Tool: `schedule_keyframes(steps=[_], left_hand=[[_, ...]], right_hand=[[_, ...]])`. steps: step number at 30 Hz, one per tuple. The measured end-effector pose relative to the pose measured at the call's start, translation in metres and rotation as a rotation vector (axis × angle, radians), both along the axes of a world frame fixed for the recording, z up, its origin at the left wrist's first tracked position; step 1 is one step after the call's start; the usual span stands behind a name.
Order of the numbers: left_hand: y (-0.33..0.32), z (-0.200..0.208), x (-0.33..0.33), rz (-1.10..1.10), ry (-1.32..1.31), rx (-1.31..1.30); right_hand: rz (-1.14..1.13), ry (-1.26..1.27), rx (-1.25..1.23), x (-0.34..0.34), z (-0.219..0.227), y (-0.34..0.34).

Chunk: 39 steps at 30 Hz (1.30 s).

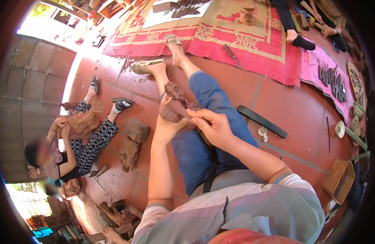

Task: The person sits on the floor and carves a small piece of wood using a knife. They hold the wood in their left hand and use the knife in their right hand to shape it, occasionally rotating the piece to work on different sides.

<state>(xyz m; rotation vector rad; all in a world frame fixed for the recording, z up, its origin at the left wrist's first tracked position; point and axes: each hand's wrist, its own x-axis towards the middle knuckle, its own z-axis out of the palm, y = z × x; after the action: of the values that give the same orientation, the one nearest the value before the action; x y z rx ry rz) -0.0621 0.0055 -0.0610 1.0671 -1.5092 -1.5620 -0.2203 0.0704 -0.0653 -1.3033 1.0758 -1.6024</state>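
Note:
Above my lap, a small reddish-brown carved figure [174, 90], which looks like wood, rests in my left hand [168, 118]. The fingers wrap round its lower part, and its knobbly top sticks up past them. My right hand [212, 127] pinches the end of a flat brown strip [178, 108] between thumb and fingers. That strip lies against the figure's side; it may be sandpaper, but its surface is too small to tell. Both hands meet over my blue trousers [226, 105]. The figure's lower end is hidden by my hands.
A long black bar [262, 122] lies right of my legs. Carving tools [333, 81] cover a pink cloth, and a chisel [232, 55] lies on the red mat [252, 61]. A wooden box [340, 181] stands right. At left sits a co-worker with a large carving [79, 124], near rough wood [131, 150].

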Motion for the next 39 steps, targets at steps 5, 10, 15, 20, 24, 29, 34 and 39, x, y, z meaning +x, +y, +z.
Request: schedule_keyframes(steps=[5, 10, 15, 20, 24, 29, 34, 39], left_hand=[[0.003, 0.005, -0.008, 0.048, -0.152, 0.077], [0.008, 0.007, -0.009, 0.034, -0.052, -0.002], [0.004, 0.005, -0.013, 0.049, -0.112, 0.028], [0.002, 0.006, -0.008, 0.037, -0.013, -0.011], [0.007, -0.002, 0.0, 0.067, -0.04, -0.122], [0.017, 0.023, -0.004, 0.064, 0.21, -0.165], [0.029, 0.017, -0.029, 0.407, 0.32, -0.203], [0.028, 0.014, -0.054, 0.677, -0.066, -0.492]], right_hand=[[0.111, 0.04, 0.175, -0.003, 0.027, -0.029], [-0.055, -0.178, 0.041, 0.012, -0.005, 0.003], [0.159, 0.1, 0.183, -0.006, 0.017, -0.034], [0.057, 0.008, 0.089, -0.002, -0.018, 0.005], [0.073, -0.129, 0.242, -0.04, -0.065, 0.049], [0.045, -0.22, 0.142, -0.042, -0.035, 0.037], [0.008, 0.021, 0.047, -0.006, 0.009, -0.025], [-0.012, -0.046, 0.055, -0.009, -0.005, -0.003]])
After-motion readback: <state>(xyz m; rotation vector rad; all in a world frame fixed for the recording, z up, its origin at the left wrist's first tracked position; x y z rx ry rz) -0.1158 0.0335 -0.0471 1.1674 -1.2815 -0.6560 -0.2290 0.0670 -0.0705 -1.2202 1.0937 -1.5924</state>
